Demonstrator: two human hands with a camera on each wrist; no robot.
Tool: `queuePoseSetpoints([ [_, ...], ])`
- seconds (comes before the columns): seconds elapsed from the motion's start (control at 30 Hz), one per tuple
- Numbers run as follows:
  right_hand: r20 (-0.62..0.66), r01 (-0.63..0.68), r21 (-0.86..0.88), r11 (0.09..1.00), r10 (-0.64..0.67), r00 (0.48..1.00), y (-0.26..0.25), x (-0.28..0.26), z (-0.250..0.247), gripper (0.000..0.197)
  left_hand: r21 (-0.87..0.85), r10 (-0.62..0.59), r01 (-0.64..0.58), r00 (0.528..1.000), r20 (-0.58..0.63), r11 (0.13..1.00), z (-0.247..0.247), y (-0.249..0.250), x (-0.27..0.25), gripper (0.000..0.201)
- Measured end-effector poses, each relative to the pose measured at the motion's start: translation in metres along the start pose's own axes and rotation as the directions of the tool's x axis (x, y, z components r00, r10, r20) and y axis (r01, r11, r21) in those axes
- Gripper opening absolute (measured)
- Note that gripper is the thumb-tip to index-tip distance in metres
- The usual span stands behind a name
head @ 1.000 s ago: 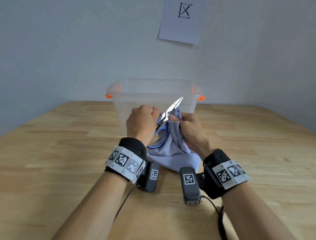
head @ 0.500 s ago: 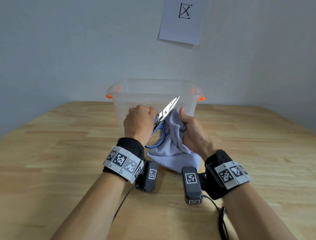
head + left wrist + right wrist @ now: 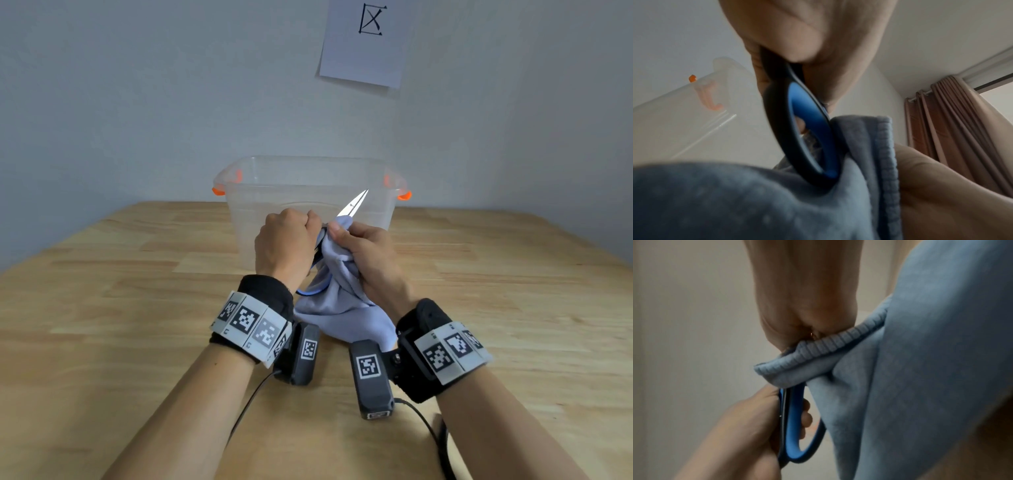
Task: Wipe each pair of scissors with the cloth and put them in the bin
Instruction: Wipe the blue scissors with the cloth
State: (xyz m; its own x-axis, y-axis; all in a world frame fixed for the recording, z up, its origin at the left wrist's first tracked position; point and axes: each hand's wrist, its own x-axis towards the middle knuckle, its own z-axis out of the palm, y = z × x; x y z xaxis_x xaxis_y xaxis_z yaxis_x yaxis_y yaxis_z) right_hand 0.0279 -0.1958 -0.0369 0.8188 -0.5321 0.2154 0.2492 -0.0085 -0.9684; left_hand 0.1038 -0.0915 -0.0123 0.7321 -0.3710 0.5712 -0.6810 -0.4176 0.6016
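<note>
Head view: one scissors (image 3: 352, 206); one cloth (image 3: 337, 301); one bin (image 3: 308, 185).

Cloth (image 3: 337, 274) hides most of the scissors' (image 3: 352, 205) blades.

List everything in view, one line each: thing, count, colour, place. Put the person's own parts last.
scissors: one pair, silver blades with blue and black handle loops, held above the table in front of the bin, tips pointing up and away
cloth: one, light blue, wrapped round the scissors near the base of the blades, its tail hanging to the table
bin: one, clear plastic with orange latches, at the far side of the table
table: one, light wood, under everything
paper sheet: one, white with a black drawn mark, on the wall
curtain: one, brown, seen in the left wrist view
wrist cameras: two, black, with marker bands
left hand: grips the scissors handle
right hand: pinches the cloth round the blades
</note>
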Motion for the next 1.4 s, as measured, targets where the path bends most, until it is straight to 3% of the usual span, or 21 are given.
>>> queuePoseSetpoints([
  [0.13,-0.057,0.104,-0.197,0.975,-0.117,0.991,-0.002,0.000,-0.004,0.043,-0.012,0.004,-0.004,1.000,0.025,1.000,0.000,0.001,-0.001,0.058],
  [0.27,-0.104,0.149,-0.345,0.927,-0.196,0.975,0.001,0.007,-0.013,0.039,-0.050,-0.021,0.023,0.999,0.042,0.998,-0.002,-0.001,-0.001,0.058],
  [0.37,-0.203,0.089,-0.243,0.966,-0.140,0.969,0.006,0.010,-0.027,0.029,-0.075,-0.068,0.068,0.998,0.004,0.995,-0.007,0.000,0.001,0.058],
  [0.47,-0.210,0.049,-0.215,0.975,-0.095,0.973,0.007,0.009,-0.028,0.031,-0.062,-0.060,0.058,0.998,-0.031,0.996,-0.011,0.002,0.001,0.059],
  [0.67,0.035,-0.104,-0.133,0.986,0.110,0.993,0.002,0.009,-0.019,0.024,-0.013,-0.057,0.057,0.998,-0.011,0.998,-0.006,0.000,-0.002,0.059],
  [0.77,0.068,-0.192,-0.072,0.979,0.196,0.978,0.000,0.010,-0.021,0.026,-0.030,-0.053,0.053,0.999,-0.011,0.998,-0.006,0.000,-0.002,0.058],
  [0.83,0.077,-0.209,-0.160,0.965,0.223,0.972,-0.002,0.010,-0.022,0.020,-0.038,-0.050,0.050,0.999,-0.005,0.998,-0.007,-0.001,-0.001,0.058],
  [0.9,0.056,-0.210,-0.249,0.945,0.231,0.971,-0.004,0.011,-0.024,0.018,-0.049,-0.054,0.054,0.999,0.006,0.997,-0.006,-0.002,-0.001,0.058],
  [0.97,-0.016,-0.256,-0.292,0.922,0.262,0.965,-0.006,0.013,-0.025,0.032,-0.052,-0.056,0.057,0.998,0.010,0.997,-0.005,-0.003,0.000,0.057],
  [1.13,-0.207,-0.335,-0.229,0.914,0.291,0.934,-0.004,0.018,-0.027,0.041,-0.039,-0.057,0.057,0.998,0.010,0.998,-0.006,-0.003,0.000,0.056],
  [1.27,-0.261,-0.268,-0.192,0.944,0.214,0.941,-0.005,0.019,-0.029,0.011,-0.029,-0.046,0.047,0.999,0.026,0.998,-0.004,-0.006,0.000,0.054],
  [1.4,-0.229,-0.226,-0.108,0.968,0.197,0.953,-0.008,0.019,-0.027,0.010,-0.012,-0.039,0.040,0.998,0.047,0.999,-0.002,-0.007,0.002,0.053],
])
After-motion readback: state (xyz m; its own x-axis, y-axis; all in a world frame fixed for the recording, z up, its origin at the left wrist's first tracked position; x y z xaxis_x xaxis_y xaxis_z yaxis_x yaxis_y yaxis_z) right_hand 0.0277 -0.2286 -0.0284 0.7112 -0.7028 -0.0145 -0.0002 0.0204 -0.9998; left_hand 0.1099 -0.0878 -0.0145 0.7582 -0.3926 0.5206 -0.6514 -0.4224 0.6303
